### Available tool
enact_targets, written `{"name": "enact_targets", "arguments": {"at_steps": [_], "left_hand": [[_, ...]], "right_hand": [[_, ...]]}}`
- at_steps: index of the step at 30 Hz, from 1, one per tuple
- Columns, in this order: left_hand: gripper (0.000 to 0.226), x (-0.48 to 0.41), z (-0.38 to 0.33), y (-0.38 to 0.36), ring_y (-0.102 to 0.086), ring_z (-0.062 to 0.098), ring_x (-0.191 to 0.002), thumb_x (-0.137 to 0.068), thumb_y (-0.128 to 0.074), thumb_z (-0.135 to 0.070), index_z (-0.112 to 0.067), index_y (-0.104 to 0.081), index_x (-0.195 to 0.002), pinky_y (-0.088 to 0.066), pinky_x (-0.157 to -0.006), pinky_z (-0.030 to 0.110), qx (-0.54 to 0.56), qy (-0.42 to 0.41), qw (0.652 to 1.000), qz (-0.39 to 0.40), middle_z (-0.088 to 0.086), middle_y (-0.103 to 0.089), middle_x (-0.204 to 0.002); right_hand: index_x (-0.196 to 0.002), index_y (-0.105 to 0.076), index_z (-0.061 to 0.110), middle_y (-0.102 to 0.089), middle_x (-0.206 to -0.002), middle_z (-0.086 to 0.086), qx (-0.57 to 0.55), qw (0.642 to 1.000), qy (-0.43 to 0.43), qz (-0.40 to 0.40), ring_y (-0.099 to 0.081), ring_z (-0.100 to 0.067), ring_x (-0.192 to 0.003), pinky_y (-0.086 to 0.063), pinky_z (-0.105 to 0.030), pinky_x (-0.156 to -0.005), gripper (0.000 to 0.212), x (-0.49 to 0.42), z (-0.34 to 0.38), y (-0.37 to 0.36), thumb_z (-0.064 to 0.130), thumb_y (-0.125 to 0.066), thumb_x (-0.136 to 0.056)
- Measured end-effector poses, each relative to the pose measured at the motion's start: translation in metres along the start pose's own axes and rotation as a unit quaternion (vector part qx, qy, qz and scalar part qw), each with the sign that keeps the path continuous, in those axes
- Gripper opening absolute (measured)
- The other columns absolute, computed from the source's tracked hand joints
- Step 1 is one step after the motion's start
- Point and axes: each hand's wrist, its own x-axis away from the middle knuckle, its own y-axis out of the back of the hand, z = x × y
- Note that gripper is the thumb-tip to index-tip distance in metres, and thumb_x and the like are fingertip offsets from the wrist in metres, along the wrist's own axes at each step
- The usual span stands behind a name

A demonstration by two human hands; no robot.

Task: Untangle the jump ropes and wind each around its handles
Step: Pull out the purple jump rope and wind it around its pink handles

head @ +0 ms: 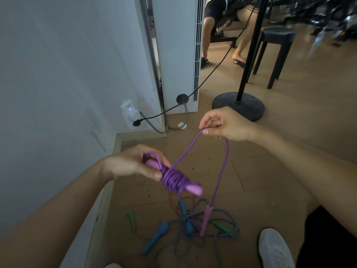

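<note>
My left hand [135, 163] grips a pink handle [194, 189] with many turns of purple rope [174, 179] wound round it. The free purple rope rises to my right hand [224, 123], which pinches it between thumb and fingers. From there it drops to the second pink handle [206, 219], which hangs down to the pile on the floor. That pile holds a tangled blue-and-white braided rope [224, 213] with blue handles [154, 237], and green handles [131, 219] with a thin reddish cord.
A white wall with a plugged-in socket [130, 115] runs on the left. A black stand base [238, 105], a dark stool [274, 53] and a seated person's legs [206, 43] lie ahead. My white shoe [274, 248] is at the bottom right.
</note>
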Motion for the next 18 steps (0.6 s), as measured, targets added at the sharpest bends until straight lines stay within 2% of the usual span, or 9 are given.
{"name": "enact_targets", "arguments": {"at_steps": [1,3,5,7,10,11,14,17,18], "left_hand": [[0.031,0.002,0.001,0.002,-0.072,0.022,-0.088,-0.072,-0.087,-0.012,-0.009,-0.076,-0.101,-0.058,-0.080,0.030,0.078,-0.015,0.997,-0.011,0.011,-0.074,-0.095],[0.044,0.005,0.004,0.004,-0.072,0.020,-0.083,-0.063,-0.093,-0.021,-0.007,-0.075,-0.101,-0.059,-0.075,0.026,0.215,-0.046,0.974,-0.060,0.011,-0.073,-0.092],[0.058,0.004,0.006,0.005,-0.073,0.021,-0.079,-0.054,-0.098,-0.022,-0.003,-0.074,-0.103,-0.060,-0.070,0.022,0.321,-0.071,0.935,-0.132,0.013,-0.073,-0.090],[0.059,-0.001,0.007,0.003,-0.073,0.022,-0.078,-0.046,-0.100,-0.019,-0.002,-0.076,-0.097,-0.059,-0.067,0.019,0.397,-0.084,0.891,-0.204,0.014,-0.073,-0.091],[0.036,-0.014,0.008,0.000,-0.073,0.021,-0.086,-0.070,-0.083,-0.012,-0.001,-0.072,-0.103,-0.058,-0.069,0.017,0.494,-0.102,0.808,-0.304,0.013,-0.072,-0.101],[0.031,-0.016,0.008,-0.001,-0.073,0.020,-0.090,-0.077,-0.074,-0.012,-0.001,-0.070,-0.106,-0.058,-0.070,0.016,0.504,-0.107,0.790,-0.333,0.012,-0.072,-0.104],[0.024,-0.022,0.014,0.001,-0.070,0.015,-0.101,-0.087,-0.070,-0.014,-0.001,-0.069,-0.107,-0.056,-0.074,0.015,0.448,-0.115,0.786,-0.410,0.007,-0.074,-0.109],[0.009,-0.024,0.022,-0.001,-0.068,0.021,-0.087,-0.086,-0.075,-0.008,-0.006,-0.067,-0.081,-0.060,-0.079,0.024,0.356,-0.090,0.776,-0.513,0.009,-0.069,-0.086],[0.020,-0.025,0.026,0.000,-0.065,0.021,-0.081,-0.084,-0.077,-0.009,-0.012,-0.066,-0.068,-0.060,-0.082,0.030,0.285,-0.083,0.785,-0.543,0.006,-0.066,-0.077]], "right_hand": [[-0.094,-0.069,0.015,-0.071,-0.087,-0.004,0.002,1.000,-0.014,-0.003,-0.070,-0.018,-0.069,-0.056,-0.026,-0.061,0.009,-0.001,-0.006,0.001,0.008,-0.072,-0.088],[-0.096,-0.067,0.014,-0.070,-0.087,-0.004,-0.003,0.999,-0.033,-0.010,-0.070,-0.015,-0.067,-0.057,-0.027,-0.061,0.008,-0.002,-0.015,0.001,0.010,-0.069,-0.090],[-0.099,-0.064,0.011,-0.070,-0.090,-0.007,-0.014,0.998,-0.052,-0.016,-0.072,-0.017,-0.069,-0.058,-0.030,-0.064,0.009,-0.003,-0.022,-0.001,0.010,-0.068,-0.092],[-0.098,-0.062,0.010,-0.071,-0.087,-0.008,-0.018,0.997,-0.072,-0.010,-0.072,-0.017,-0.069,-0.059,-0.031,-0.065,0.008,-0.003,-0.027,-0.007,0.011,-0.067,-0.092],[-0.097,-0.060,0.008,-0.070,-0.085,-0.008,-0.014,0.994,-0.099,0.034,-0.070,-0.018,-0.067,-0.060,-0.032,-0.064,0.006,0.000,-0.029,-0.025,0.012,-0.065,-0.094],[-0.098,-0.059,0.008,-0.069,-0.085,-0.008,-0.017,0.992,-0.105,0.062,-0.069,-0.019,-0.067,-0.059,-0.031,-0.064,0.006,0.003,-0.028,-0.032,0.011,-0.064,-0.094],[-0.100,-0.058,0.010,-0.067,-0.087,-0.012,-0.023,0.983,-0.093,0.157,-0.068,-0.020,-0.069,-0.060,-0.038,-0.069,0.007,0.009,-0.020,-0.049,0.007,-0.062,-0.095],[-0.111,-0.059,0.009,-0.067,-0.089,-0.017,-0.030,0.976,-0.047,0.212,-0.067,-0.021,-0.070,-0.059,-0.045,-0.075,0.013,0.015,-0.005,-0.055,0.009,-0.057,-0.098],[-0.115,-0.059,0.011,-0.067,-0.088,-0.016,-0.028,0.975,-0.029,0.221,-0.068,-0.022,-0.070,-0.060,-0.042,-0.072,0.016,0.016,0.001,-0.054,0.012,-0.056,-0.099]]}}
